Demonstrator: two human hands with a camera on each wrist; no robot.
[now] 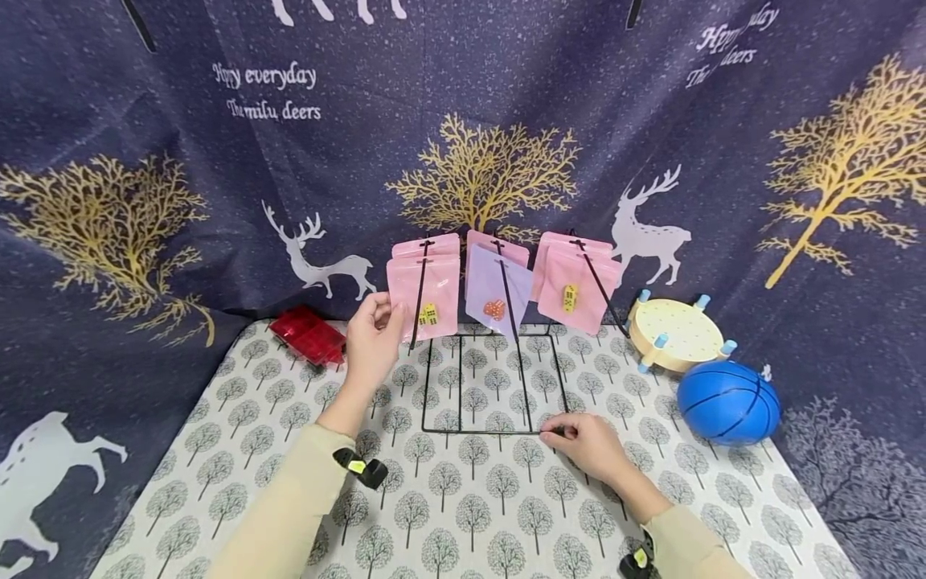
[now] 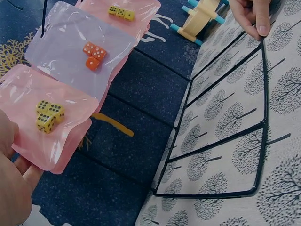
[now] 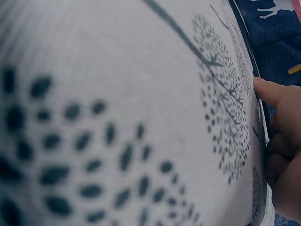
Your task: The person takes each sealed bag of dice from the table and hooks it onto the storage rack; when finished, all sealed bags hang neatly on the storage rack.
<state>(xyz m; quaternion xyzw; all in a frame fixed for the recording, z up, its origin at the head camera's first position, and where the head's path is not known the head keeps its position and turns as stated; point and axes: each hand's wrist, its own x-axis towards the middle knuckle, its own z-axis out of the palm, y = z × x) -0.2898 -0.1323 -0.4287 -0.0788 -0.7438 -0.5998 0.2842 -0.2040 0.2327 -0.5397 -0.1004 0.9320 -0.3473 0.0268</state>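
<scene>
A black wire display rack (image 1: 477, 433) stands on the table, its hooks carrying pouches in three columns. My left hand (image 1: 374, 334) pinches the left edge of the front pink pouch (image 1: 441, 285) in the left column, which has yellow dice (image 2: 49, 115) in it. A lilac pouch (image 1: 499, 281) with orange dice (image 2: 94, 55) hangs in the middle column. On the right is another pink pouch (image 1: 586, 310) with yellow dice (image 1: 570, 297). Further pink pouches hang behind these. My right hand (image 1: 589, 445) pinches the front right corner of the rack's base, thumb and index finger together.
A red translucent object (image 1: 309, 334) lies at the back left of the tree-patterned tablecloth (image 1: 412, 515). At the right stand a cream, blue-footed stool-like piece (image 1: 676, 334) and a blue ball (image 1: 728, 402). A dark blue printed curtain (image 1: 347, 177) hangs behind.
</scene>
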